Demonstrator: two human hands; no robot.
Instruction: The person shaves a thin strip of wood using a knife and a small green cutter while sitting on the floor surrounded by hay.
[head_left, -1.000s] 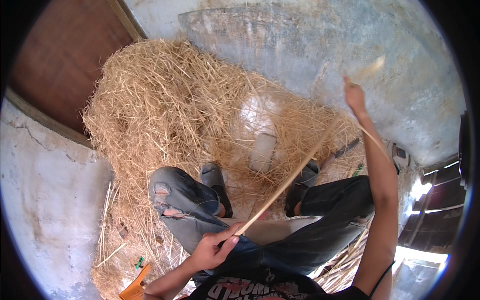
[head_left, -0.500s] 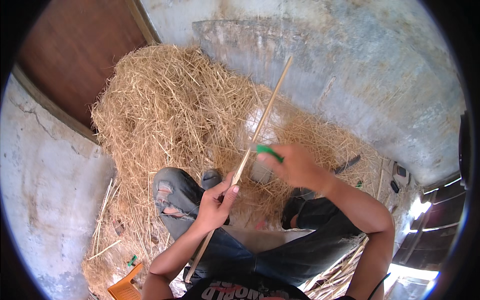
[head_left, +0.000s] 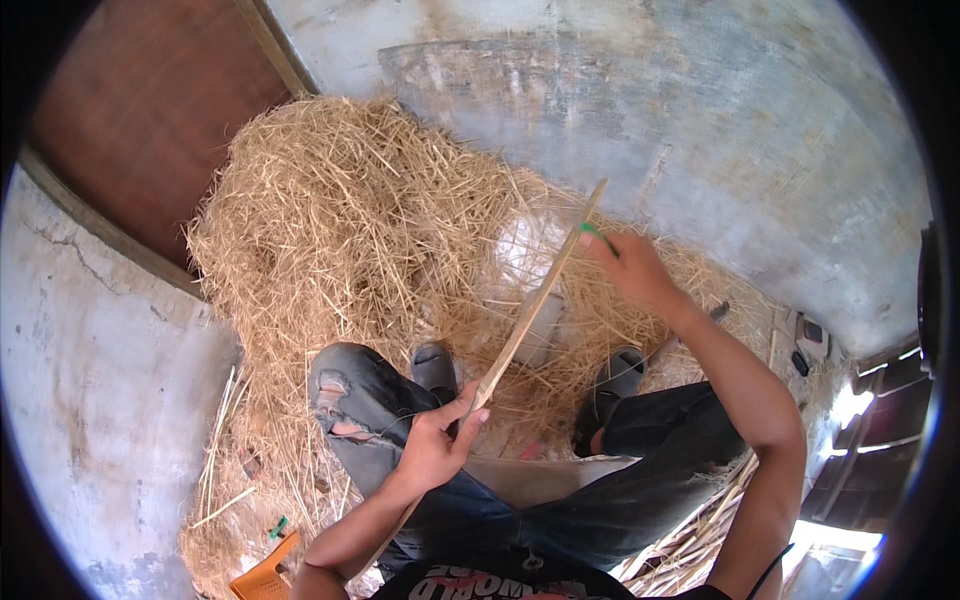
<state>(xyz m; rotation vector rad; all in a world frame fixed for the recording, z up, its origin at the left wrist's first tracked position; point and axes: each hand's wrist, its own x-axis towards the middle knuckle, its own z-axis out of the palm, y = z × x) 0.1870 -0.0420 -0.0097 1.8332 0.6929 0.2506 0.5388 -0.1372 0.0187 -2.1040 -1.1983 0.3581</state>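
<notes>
My left hand (head_left: 438, 445), fingers wrapped tight, grips a long, pale bamboo strip (head_left: 537, 300) near my knees. The strip slants up and away to the right, and its lower end passes back beneath my left forearm. Farther along, close to the strip's far end, my right hand (head_left: 640, 270) is closed on a small green-handled tool (head_left: 590, 229). That tool lies against or just beside the strip; its working edge cannot be made out. Most of its handle is hidden in my fingers.
A big heap of curly, straw-like shavings (head_left: 310, 230) lies ahead and left, against a grey wall (head_left: 650, 90). Cut strips (head_left: 680, 540) lie beside my right thigh. An orange item (head_left: 265, 572) and a small green one (head_left: 278, 527) are at lower left, with dark objects (head_left: 812, 333) at right.
My right hand with the green-handled tool has moved outward along the strip, from its middle towards the far end. The strip's far end has dipped slightly; my left hand keeps its grip.
</notes>
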